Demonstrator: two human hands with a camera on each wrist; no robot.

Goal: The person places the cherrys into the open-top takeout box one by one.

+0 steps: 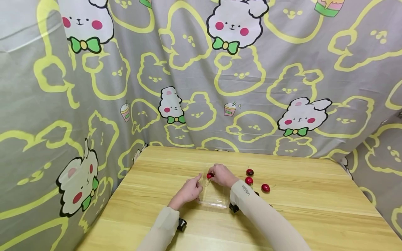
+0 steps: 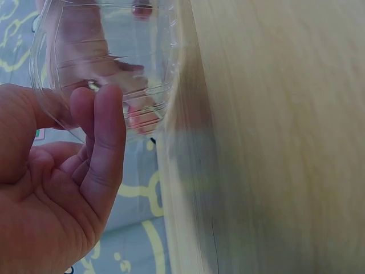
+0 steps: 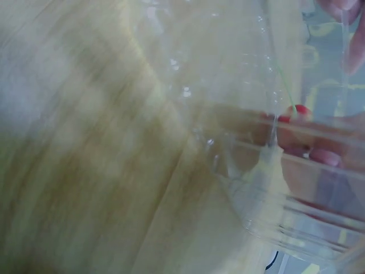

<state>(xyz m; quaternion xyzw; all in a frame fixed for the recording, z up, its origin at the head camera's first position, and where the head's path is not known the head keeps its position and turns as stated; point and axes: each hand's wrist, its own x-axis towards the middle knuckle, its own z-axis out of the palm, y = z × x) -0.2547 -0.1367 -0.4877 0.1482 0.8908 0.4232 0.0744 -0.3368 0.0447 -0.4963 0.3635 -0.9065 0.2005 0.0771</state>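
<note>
A clear plastic container [image 1: 213, 201] stands on the table in front of me. My left hand [image 1: 188, 191] holds it by its left side; the left wrist view shows the fingers [image 2: 108, 137] against the clear wall. My right hand [image 1: 221, 175] reaches over the container and pinches a red cherry [image 1: 209, 175] between thumb and fingertips. Through the clear wall in the right wrist view, that cherry [image 3: 300, 111] shows at the fingertips with a thin green stem. The right hand and the cherry also appear through the plastic in the left wrist view.
Right of the container lie several loose cherries, among them a dark one [image 1: 249, 172], a bright red one [image 1: 249, 180] and one with its stem to the right [image 1: 265, 188]. My right sleeve [image 1: 260, 205] partly covers another. A patterned curtain [image 1: 201, 76] hangs behind the wooden table [image 1: 314, 195].
</note>
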